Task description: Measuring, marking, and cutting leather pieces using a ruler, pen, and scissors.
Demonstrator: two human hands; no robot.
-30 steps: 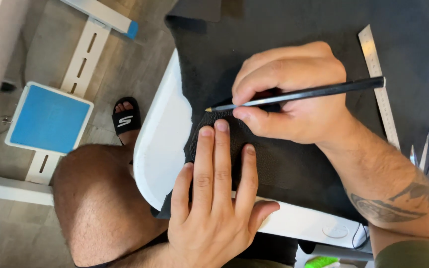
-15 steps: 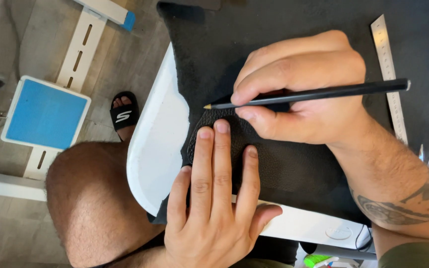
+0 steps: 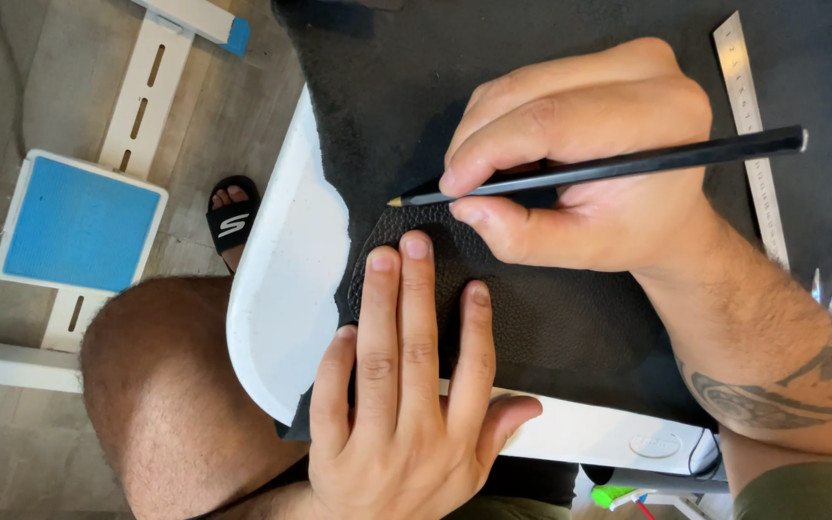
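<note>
firmly, right hand (image 3: pixel 589 164) around pencil (image 3: pixel 609 169)

No packages, labels, signs or screens are visible.

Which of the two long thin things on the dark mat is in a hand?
The black pencil, gripped in the right hand, tip at the leather piece. The steel ruler lies untouched along the mat's far side.

Pencil (image 3: pixel 609 166) black, tip pale gold. Leather piece (image 3: pixel 493 308) black, pebbled grain. Mat (image 3: pixel 416 87) dark grey. Table (image 3: pixel 286 289) white. Ruler (image 3: pixel 751 125) silver. Stool (image 3: pixel 79 223) blue, white frame. Sandal (image 3: pixel 231 223) black, white mark. Floor (image 3: pixel 40 77) grey wood-grain.
</note>
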